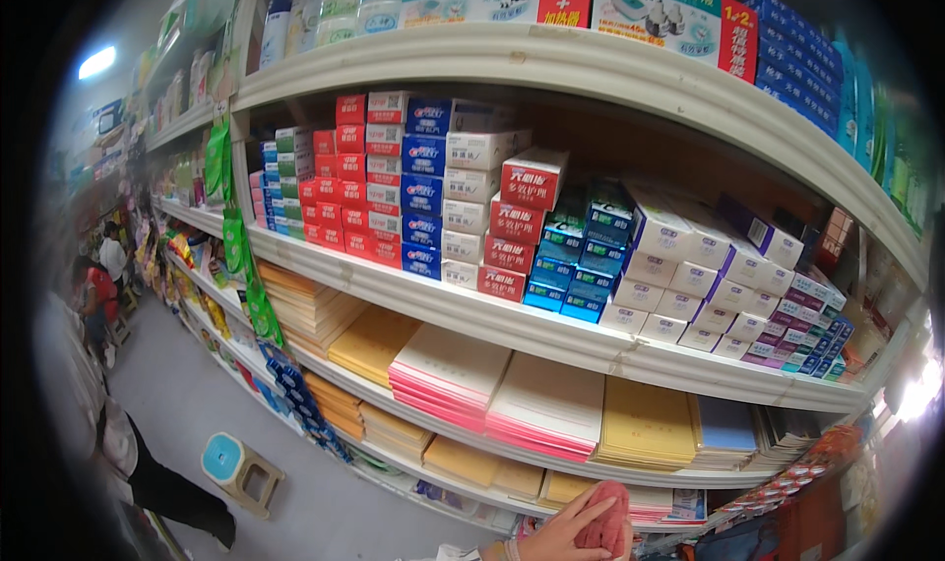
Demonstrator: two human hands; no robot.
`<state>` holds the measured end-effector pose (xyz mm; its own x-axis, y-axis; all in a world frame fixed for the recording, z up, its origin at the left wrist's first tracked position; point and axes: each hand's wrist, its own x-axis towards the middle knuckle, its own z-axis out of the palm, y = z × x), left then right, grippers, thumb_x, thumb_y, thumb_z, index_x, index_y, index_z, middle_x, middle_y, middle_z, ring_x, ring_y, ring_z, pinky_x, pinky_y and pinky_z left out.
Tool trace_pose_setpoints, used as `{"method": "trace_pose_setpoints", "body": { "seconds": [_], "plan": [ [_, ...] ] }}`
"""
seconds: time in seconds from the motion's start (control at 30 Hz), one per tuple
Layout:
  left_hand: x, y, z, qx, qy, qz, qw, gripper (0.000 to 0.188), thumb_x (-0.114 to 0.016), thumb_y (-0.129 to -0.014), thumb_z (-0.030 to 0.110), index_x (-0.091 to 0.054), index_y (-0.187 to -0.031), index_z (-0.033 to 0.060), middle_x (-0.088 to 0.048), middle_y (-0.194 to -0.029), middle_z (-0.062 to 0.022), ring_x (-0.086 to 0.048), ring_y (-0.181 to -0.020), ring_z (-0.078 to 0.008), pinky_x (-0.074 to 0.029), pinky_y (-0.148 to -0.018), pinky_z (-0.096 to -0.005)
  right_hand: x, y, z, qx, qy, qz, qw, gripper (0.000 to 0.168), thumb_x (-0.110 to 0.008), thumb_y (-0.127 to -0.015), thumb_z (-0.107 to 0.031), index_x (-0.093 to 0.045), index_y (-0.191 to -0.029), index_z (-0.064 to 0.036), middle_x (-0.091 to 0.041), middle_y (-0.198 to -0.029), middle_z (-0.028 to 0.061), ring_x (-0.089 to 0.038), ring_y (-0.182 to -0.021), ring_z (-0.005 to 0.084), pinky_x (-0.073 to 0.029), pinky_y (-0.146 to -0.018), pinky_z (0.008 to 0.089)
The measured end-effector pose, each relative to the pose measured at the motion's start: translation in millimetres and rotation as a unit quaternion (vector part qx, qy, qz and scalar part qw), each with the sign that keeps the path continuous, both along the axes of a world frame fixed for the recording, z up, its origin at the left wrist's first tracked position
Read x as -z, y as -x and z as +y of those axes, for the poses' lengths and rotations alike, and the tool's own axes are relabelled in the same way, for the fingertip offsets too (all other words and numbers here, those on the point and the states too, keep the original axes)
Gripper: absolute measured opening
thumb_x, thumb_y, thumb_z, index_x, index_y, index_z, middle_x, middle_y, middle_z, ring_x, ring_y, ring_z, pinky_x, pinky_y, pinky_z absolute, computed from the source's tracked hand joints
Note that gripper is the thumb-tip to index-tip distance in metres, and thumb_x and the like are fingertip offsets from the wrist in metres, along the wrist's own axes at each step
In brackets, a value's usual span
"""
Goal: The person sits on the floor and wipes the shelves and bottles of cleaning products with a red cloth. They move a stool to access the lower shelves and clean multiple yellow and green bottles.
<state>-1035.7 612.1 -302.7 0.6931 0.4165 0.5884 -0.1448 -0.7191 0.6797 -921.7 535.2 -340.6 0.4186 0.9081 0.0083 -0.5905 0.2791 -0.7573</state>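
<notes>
At the bottom edge, my left hand [572, 535] reaches in from a white sleeve and lies with its fingers on a bunched pink cloth [607, 520]. A sliver of skin at the cloth's right edge appears to be my right hand [628, 540]; the rest of it is hidden or cut off. Above the hands, stacks of toothpaste boxes stand on a white shelf [443, 303]: red boxes [351, 167], blue boxes [423, 184] and white-and-purple boxes [650, 266]. Pink-edged paper pads [546, 406] and yellow envelopes [650, 421] lie on the shelf below.
Mosquito-repellent boxes [472, 0] and bottles stand on the top shelf. Green packets [235, 232] hang from the shelf's left end. A stool with a blue seat [224, 458] stands on the grey floor. A person in dark trousers [173, 494] is at the lower left; others are farther down the aisle.
</notes>
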Motion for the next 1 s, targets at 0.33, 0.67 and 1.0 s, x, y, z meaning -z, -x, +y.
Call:
{"method": "trace_pose_setpoints", "body": {
  "seconds": [0.33, 0.67, 1.0],
  "plan": [
    [22, -8, -9, -0.115, 0.119, -0.145, 0.975, 0.052, -0.06, -0.084, 0.013, -0.041, -0.131, 0.0026, -0.053, -0.122, -0.0171, -0.056, -0.108, -0.0278, -0.045, -0.091, -0.0344, -2, -1, -11, -0.041, 0.073, -0.191, 0.978, 0.055, -0.051, -0.094, -0.024, -0.027, -0.142, -0.01, -0.047, -0.13, 0.0068, -0.047, -0.116, 0.0174, -0.043, -0.092, 0.03],
    [65, 5, -30, -0.174, 0.276, -0.02, 0.945, 0.042, -0.048, -0.091, 0.023, -0.044, -0.126, -0.0003, -0.057, -0.102, -0.0239, -0.056, -0.095, -0.039, -0.044, -0.081, -0.0413, -16, 8, -7, -0.037, 0.102, -0.304, 0.947, 0.025, -0.053, -0.091, -0.015, -0.048, -0.111, -0.002, -0.051, -0.085, 0.0004, -0.045, -0.072, 0.0069, -0.039, -0.066, 0.0217],
    [86, 63, -5, -0.224, 0.332, -0.068, 0.914, 0.036, -0.047, -0.092, 0.022, -0.045, -0.121, 0.0013, -0.06, -0.093, -0.0242, -0.059, -0.085, -0.0422, -0.048, -0.069, -0.0425, 12, 60, 31, -0.086, 0.146, -0.292, 0.941, 0.036, -0.055, -0.091, -0.02, -0.047, -0.12, 0.0, -0.055, -0.097, 0.0032, -0.049, -0.077, 0.008, -0.041, -0.069, 0.0213]
  ]
}}
